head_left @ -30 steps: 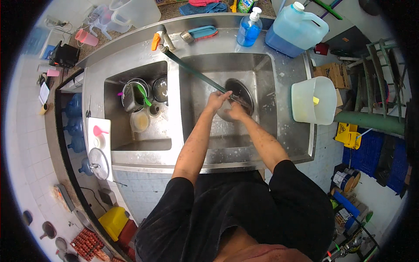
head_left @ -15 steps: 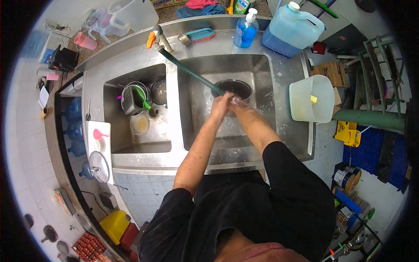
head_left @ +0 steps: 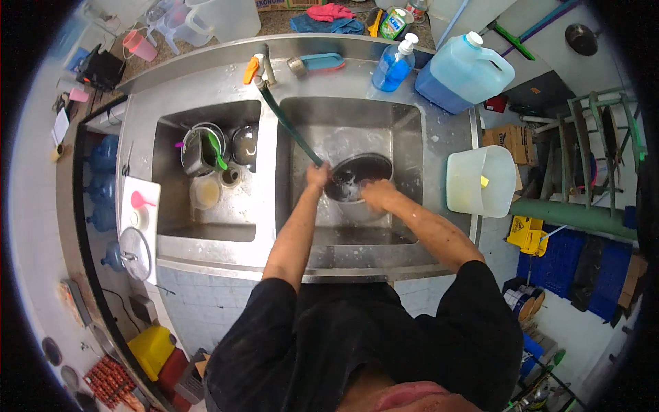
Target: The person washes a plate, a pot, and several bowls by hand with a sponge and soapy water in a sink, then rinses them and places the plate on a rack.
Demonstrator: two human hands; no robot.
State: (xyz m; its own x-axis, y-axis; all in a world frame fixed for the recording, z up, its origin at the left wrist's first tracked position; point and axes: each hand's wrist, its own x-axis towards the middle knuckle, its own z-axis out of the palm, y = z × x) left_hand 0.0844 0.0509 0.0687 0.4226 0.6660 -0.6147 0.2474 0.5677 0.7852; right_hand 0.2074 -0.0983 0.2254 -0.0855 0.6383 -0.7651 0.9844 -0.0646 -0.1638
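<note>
Item: dark round pot [head_left: 357,180] in the right basin of a steel double sink [head_left: 357,240], tilted, mouth up and wet inside.

Nearest: person's forearms entering from the lower edge, black sleeves.

Left hand [head_left: 317,176]: closed around the end of the green hose [head_left: 288,127], at the pot's left rim, aiming water in.

Right hand [head_left: 374,192]: curled over the pot's near rim, fingers partly closed; whether it holds a scrubber cannot be told.

Handling note, as judgement: keep the hose mouth low inside the pot to limit splash, steady the rim firmly, turn the pot so every wall gets rinsed.

Left basin: stacked pans and a cup with a green utensil [head_left: 216,152].

Farther, on the tabletop: blue soap pump bottle [head_left: 392,67], large pale-blue jug [head_left: 463,72], orange-handled tap [head_left: 255,67].

Right of the sink: translucent white bucket [head_left: 480,180].
</note>
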